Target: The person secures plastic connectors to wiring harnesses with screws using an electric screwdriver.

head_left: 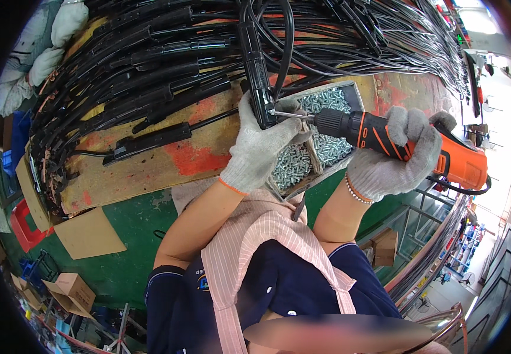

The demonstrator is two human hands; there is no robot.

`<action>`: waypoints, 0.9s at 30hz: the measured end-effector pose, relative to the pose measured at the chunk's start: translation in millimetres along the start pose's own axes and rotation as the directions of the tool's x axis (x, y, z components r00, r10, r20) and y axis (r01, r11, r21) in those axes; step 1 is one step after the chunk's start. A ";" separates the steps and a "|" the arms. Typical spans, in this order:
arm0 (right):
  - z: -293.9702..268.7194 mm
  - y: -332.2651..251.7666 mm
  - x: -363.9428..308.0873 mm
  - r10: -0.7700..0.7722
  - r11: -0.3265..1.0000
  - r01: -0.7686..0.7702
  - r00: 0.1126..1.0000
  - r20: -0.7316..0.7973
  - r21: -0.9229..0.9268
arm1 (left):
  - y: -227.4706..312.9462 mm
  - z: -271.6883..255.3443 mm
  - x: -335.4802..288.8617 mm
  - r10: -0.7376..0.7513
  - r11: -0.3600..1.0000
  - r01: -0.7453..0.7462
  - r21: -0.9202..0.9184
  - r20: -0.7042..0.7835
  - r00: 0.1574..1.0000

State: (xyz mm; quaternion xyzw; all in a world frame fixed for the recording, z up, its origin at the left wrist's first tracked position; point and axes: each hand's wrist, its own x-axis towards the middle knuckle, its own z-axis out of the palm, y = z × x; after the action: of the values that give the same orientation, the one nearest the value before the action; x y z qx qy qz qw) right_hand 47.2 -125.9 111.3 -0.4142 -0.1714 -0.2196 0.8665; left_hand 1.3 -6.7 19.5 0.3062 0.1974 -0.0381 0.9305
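Note:
My left hand [248, 154], in a grey-white knit glove, is closed around the end of a black plastic housing [259, 82] with a cable running from it. In my gloved right hand [388, 170] is an orange and black power screwdriver [459, 164], held level and pointing left. Its long thin bit [292, 114] reaches the side of the housing, between my left thumb and fingers; the exact contact is too small to make out. Under the tool lies a divided tray [357, 97] of small silver screws [332, 147]. Another black housing [155, 138] rests left of my hand.
Many black housings and cables [161, 65] cover the far side of the worn wooden table [119, 180]. Another person's gloved hands [44, 66] are at the far left. Cardboard [90, 233], a red stool [26, 227] and a box [69, 292] stand lower left on the green floor.

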 end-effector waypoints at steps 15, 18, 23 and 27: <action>49.1 -0.1 -7.6 -0.015 0.924 0.018 1.000 0.012 -0.381 | -0.3 4.0 1.4 -0.011 0.999 0.014 0.044 -0.055 0.998; 55.8 4.0 -7.2 -0.070 0.890 0.066 0.998 0.008 -0.452 | -2.1 3.2 2.3 0.010 0.999 -0.007 0.043 -0.066 0.998; 56.0 15.4 7.6 -0.139 0.873 0.135 0.990 0.026 -0.469 | -4.5 4.2 6.4 -0.016 0.996 0.022 0.084 -0.074 0.997; 54.9 9.6 11.8 0.052 0.932 0.001 0.989 0.136 -0.362 | -10.9 0.9 7.5 0.006 0.992 0.005 0.130 -0.079 0.997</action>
State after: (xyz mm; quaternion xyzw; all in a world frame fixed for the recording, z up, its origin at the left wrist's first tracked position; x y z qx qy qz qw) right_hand 55.9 -79.8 143.6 -0.5832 -0.1845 -0.2056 0.7639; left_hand 6.5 -15.7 11.2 0.3675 0.2313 -0.0384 0.9000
